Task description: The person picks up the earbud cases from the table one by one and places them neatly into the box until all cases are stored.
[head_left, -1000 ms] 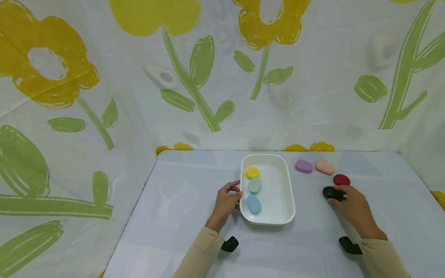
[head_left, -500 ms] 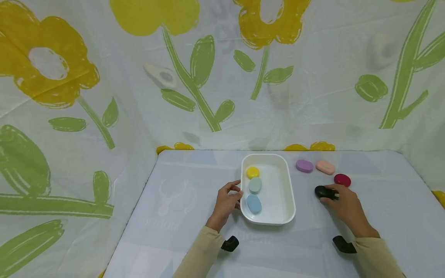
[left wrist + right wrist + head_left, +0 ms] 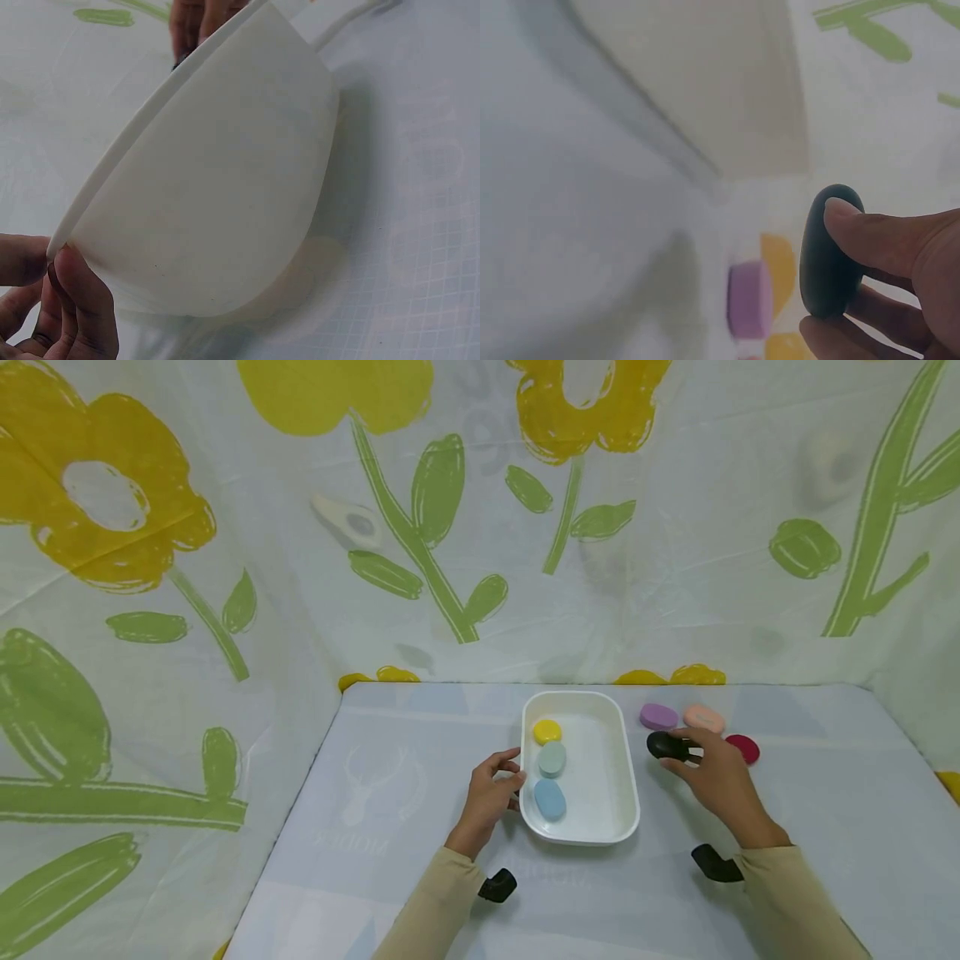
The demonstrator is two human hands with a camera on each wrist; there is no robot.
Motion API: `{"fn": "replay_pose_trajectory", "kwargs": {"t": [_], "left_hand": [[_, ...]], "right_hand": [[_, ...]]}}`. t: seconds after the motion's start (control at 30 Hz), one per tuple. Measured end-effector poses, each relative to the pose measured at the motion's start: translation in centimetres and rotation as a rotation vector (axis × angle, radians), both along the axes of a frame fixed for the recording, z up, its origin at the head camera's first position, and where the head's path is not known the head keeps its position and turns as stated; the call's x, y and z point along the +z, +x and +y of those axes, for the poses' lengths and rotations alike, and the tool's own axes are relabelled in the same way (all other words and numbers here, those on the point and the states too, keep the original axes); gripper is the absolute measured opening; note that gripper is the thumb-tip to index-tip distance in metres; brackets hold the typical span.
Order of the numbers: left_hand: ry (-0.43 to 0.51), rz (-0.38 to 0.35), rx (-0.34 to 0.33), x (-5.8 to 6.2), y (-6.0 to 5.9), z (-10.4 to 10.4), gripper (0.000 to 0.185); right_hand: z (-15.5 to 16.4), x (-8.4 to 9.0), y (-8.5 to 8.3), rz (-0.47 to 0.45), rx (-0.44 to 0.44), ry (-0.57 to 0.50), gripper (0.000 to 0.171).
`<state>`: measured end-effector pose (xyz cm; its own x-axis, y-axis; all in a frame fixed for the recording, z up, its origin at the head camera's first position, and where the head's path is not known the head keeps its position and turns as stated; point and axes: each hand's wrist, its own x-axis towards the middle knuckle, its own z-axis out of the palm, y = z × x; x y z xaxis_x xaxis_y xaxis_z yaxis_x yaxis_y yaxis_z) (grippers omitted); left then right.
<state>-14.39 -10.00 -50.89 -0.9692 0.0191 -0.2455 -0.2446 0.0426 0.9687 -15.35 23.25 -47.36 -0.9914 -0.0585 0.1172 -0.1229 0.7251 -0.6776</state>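
A white plastic basin (image 3: 596, 777) stands mid-table. At its left side, my left hand (image 3: 486, 793) pinches the rim between thumb and fingers, as the left wrist view shows close up. Inside lie three oval soap bars in a column: yellow (image 3: 547, 732), pale green (image 3: 552, 760) and light blue (image 3: 550, 800). To the right of the basin, my right hand (image 3: 716, 781) holds a black oval soap bar (image 3: 666, 745). In the right wrist view the thumb lies on one face of that black bar (image 3: 829, 259), with fingers behind it.
Beyond the right hand lie a purple soap bar (image 3: 657, 717), a pink one (image 3: 703, 718) and a dark red one (image 3: 742, 748). A flower-printed curtain (image 3: 675, 568) rises along the table's back edge. Dark wrist-camera mounts (image 3: 497, 886) jut from both sleeves.
My right hand has carried the black soap bar left and farther back, toward the basin's right side. The left hand stays at the basin rim.
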Motion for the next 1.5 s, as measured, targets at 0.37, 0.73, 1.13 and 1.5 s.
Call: {"fn": "replay_pose_trajectory", "kwargs": {"t": [0.37,0.73,1.13,1.5], "left_hand": [[0.003,-0.008,0.004,0.2,0.2,-0.1,0.043],[0.010,0.004,-0.004,0.4,0.4,0.0,0.044],[0.006,0.017,0.001,0.6,0.5,0.2,0.046],[0.017,0.014,-0.001,0.6,0.4,0.3,0.046]], "right_hand": [[-3.9,2.2,-2.4,0.001,0.058,-0.051,0.051],[-6.9,3.1,-4.9,-0.049,0.098,0.013,0.050],[-8.9,2.8,-7.3,-0.107,0.177,0.078,0.044],[-9.6,2.1,-8.9,-0.151,0.199,0.088,0.042]]}}
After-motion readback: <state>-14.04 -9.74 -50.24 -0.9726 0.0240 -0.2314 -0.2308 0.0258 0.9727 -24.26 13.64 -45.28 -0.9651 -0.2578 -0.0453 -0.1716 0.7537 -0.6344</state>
